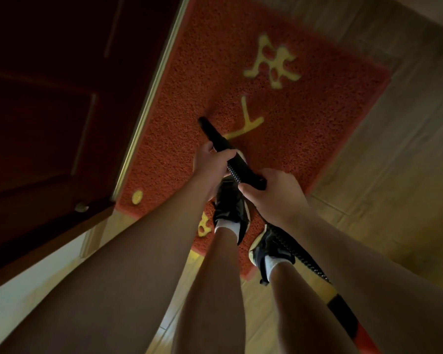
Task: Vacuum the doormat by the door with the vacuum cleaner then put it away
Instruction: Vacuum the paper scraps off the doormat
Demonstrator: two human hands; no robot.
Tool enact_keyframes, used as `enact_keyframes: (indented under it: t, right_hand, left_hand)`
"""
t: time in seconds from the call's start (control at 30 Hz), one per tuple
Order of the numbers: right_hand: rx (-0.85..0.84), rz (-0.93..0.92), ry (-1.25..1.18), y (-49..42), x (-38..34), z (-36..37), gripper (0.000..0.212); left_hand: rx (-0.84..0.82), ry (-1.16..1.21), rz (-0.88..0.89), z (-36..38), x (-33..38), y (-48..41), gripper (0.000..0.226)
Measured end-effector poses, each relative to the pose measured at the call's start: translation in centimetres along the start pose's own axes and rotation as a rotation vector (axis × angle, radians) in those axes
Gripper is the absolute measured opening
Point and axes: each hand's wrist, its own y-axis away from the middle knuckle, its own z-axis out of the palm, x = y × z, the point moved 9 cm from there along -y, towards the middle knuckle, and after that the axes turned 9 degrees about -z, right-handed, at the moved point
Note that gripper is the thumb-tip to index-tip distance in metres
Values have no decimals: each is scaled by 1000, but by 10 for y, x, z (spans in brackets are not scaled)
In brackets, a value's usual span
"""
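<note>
A red doormat [304, 118] with yellow characters lies on the floor along a dark door. I hold a black vacuum nozzle [215, 135] pointed down at the mat, its tip near the mat's middle. My left hand [210, 167] grips the nozzle tube higher up, and my right hand [274, 198] grips its rear end where the ribbed black hose [292, 251] starts. The hose runs back to the lower right, to a red and black part [353, 323]. Both my feet in black shoes stand on the mat's near end.
A dark wooden door [49, 111] with a pale threshold strip [149, 98] stands on the left. Wood-look flooring [394, 187] surrounds the mat on the right and near side. A small round doorstop [81, 207] sits low on the door.
</note>
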Motion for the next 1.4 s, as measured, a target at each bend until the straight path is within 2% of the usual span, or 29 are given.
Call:
enact_keyframes:
  t: [0.43,0.7,0.87,1.17,1.33,1.4]
  right_hand:
    - [22,32,-14,37,4,33,33]
    - [89,84,-37,49,6,58,31]
    - [85,109,-8,61,10,79,33]
    - [58,148,-36,80,27,99,34]
    - [61,105,-69,91,39,106,38]
    - [69,88,-63,97,46,107,39]
  left_hand:
    - [-42,-15,-2,-15,-40,11,25]
    - [-95,18,-43,-29,-71,4,48]
    - [-136,-69,-34,-33,-82,7,33]
    - [-129,-150,-35,-36,-108,18,32]
    - [-108,-142,-14,-32,-122,26,46]
    - [-97,-134,-12,-29,-129,31,41]
